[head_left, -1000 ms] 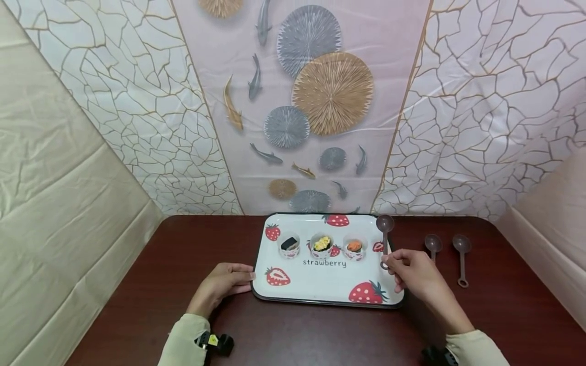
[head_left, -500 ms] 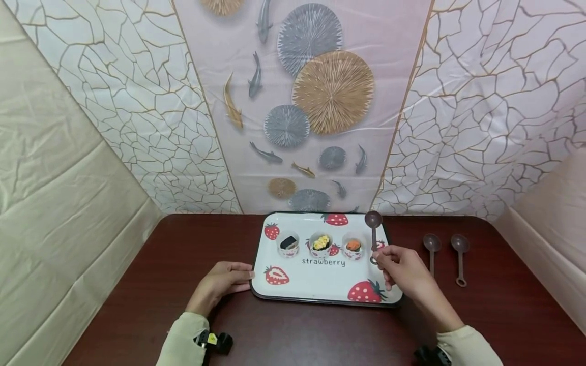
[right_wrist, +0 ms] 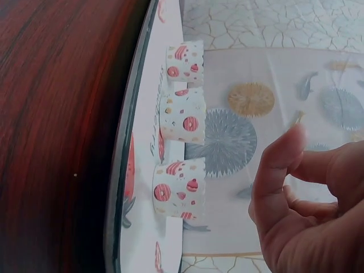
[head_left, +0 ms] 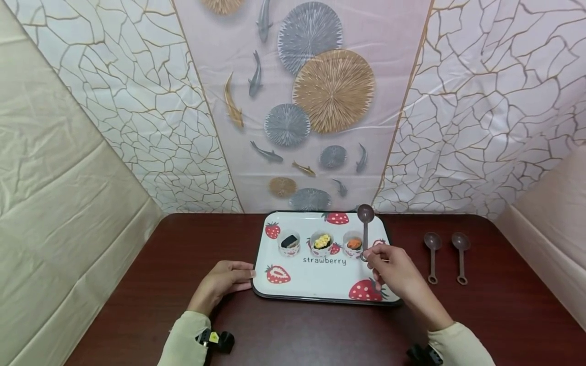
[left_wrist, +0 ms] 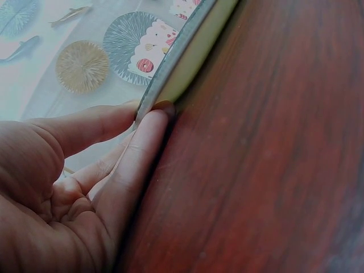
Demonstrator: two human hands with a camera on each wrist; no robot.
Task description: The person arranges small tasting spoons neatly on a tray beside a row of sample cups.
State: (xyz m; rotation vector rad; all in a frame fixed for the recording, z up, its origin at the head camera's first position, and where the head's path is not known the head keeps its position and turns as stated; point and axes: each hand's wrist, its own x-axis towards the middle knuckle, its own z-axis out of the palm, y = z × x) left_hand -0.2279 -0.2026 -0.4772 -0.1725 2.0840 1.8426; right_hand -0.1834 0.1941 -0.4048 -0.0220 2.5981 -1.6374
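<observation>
A shiny, dark red-brown bench point(head_left: 311, 333) has rounded far corners. Behind it hangs a cloth backdrop point(head_left: 398, 35), pink-grey in the middle with gold and grey circles and fish. On both sides of that, it is white with gold crack lines. A plain cream cloth point(head_left: 59, 193) slopes down on the left, and more pale cloth point(head_left: 545, 218) is on the right.

A white tray point(head_left: 311, 284) with a black rim sits on the bench. It has red strawberries and the word "strawberry" on it. Three paper cups stand in a row on the tray: the left cup point(head_left: 289, 251) holds a bit with a black top, the middle cup point(head_left: 322, 251) has yellow on top, and the right cup point(head_left: 351, 253) has orange.

The left hand point(head_left: 222, 280) pinches the tray's left edge, thumb above and fingers below. The right hand point(head_left: 393, 268) reaches over the tray's right part, its thumb and finger together on the handle end of a brown spoon point(head_left: 365, 216). That spoon points away, round end up, just right of the right cup. Two more brown spoons, one point(head_left: 432, 258) beside the other point(head_left: 461, 260), lie on the bench right of the tray.
</observation>
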